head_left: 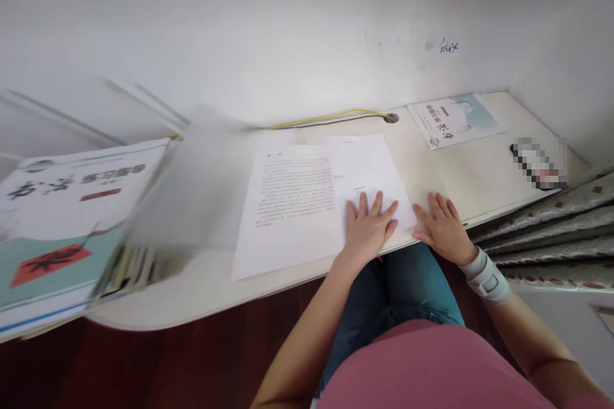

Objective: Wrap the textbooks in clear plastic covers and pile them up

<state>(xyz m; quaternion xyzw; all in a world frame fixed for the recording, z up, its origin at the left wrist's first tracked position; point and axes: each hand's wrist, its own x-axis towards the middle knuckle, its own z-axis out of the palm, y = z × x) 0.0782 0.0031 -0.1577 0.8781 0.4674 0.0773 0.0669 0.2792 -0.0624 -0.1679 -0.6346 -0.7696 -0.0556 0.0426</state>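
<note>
My left hand (369,227) lies flat with fingers spread on the lower part of a white sheet (367,169) on the desk. A second printed sheet (288,204) lies to its left, partly under it. My right hand (444,227) rests open and palm down on the desk top just right of the sheets, near the front edge, holding nothing. A white band (487,276) wraps my right wrist.
A stack of books (71,217) sits at the desk's left end, with a blurred sheet (192,185) beside it. A booklet (455,118) lies at the back right, a pixelated object (540,163) at the far right. A yellow cable (330,118) runs along the wall. Patterned fabric (551,236) lies right.
</note>
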